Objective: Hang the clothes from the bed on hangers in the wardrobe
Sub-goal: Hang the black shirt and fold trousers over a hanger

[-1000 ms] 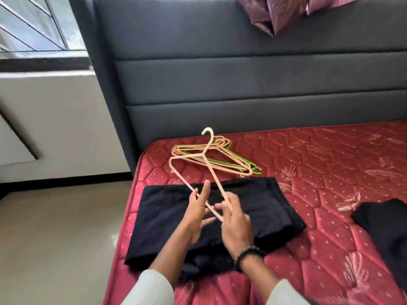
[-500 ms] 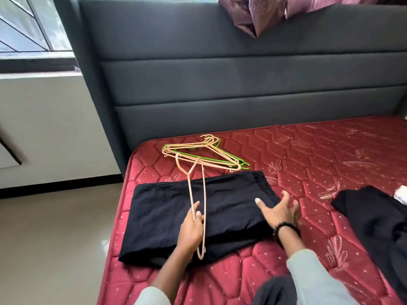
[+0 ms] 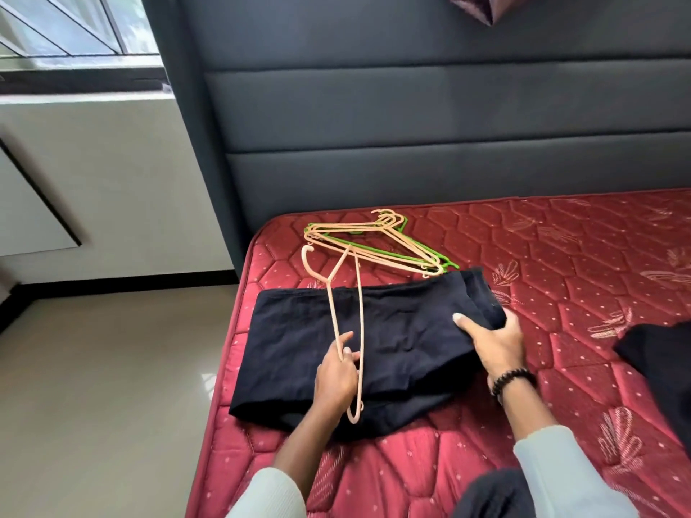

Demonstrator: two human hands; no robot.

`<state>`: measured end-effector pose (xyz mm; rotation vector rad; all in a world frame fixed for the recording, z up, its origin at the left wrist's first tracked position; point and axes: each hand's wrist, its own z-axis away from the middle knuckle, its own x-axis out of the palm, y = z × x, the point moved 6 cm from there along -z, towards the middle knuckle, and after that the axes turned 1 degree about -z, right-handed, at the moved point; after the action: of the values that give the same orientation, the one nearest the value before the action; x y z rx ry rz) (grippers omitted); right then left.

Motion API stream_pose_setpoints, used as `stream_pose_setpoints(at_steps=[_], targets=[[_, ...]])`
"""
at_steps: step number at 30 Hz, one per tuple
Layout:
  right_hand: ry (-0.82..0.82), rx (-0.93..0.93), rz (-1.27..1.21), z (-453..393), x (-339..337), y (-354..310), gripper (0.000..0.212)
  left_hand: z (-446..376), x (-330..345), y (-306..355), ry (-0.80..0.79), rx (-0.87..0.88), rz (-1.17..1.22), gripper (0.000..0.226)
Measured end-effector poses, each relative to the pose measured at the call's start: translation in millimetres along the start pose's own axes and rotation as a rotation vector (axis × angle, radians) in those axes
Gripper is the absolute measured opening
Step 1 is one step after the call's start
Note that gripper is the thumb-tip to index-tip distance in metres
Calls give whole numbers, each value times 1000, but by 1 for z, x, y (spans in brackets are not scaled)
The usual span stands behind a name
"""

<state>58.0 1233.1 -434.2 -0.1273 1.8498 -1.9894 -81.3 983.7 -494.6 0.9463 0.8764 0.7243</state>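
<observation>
A folded black garment [image 3: 392,342] lies at the near left corner of the red mattress [image 3: 561,274]. My left hand [image 3: 334,375] grips a peach plastic hanger [image 3: 332,300] by one arm; the hanger stands over the garment with its hook pointing away. My right hand [image 3: 497,340] grips the garment's right edge, thumb on top and fingers curled under the fold. A pile of several peach and green hangers [image 3: 377,243] lies just beyond the garment.
A second black garment [image 3: 662,364] lies at the right edge of the mattress. The grey padded headboard [image 3: 430,117] rises behind the bed. Beige tiled floor [image 3: 104,386] and a white wall under a window lie to the left.
My right hand let go of the hanger, moved right and took hold of the garment's right edge. My left hand keeps the hanger, now turned more upright over the cloth.
</observation>
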Motion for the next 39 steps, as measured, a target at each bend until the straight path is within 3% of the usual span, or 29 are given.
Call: stream_pose_setpoints(at_steps=[4,8,10,14,16,21,28,32,36,39], targets=[[-204,-364,217,50,62,-50,62,16,-3,11,-27,2,26,39],[-441,-572,722,118,123,-61,66,30,-20,19,5,90,-56,63],[-546,-644,827,146,145,-59,64,39,-37,19,76,112,-77,69],[-620,-673,787,177,176,-57,69,48,-84,0,268,114,-30,86],[-640,-650,801,185,189,-48,54,47,-105,-14,319,109,-75,92],[-662,-726,843,204,217,-43,36,46,-133,-21,248,167,-110,98],[-944,-877,858,247,278,-55,34,64,-194,-16,234,155,-183,90],[-1058,-892,885,277,304,-34,52,84,-224,-23,302,211,-590,86],[-1129,-906,849,279,306,-27,56,84,-221,-31,239,281,-542,89],[-1268,-734,743,261,287,-29,71,76,-218,-32,201,299,-532,93]])
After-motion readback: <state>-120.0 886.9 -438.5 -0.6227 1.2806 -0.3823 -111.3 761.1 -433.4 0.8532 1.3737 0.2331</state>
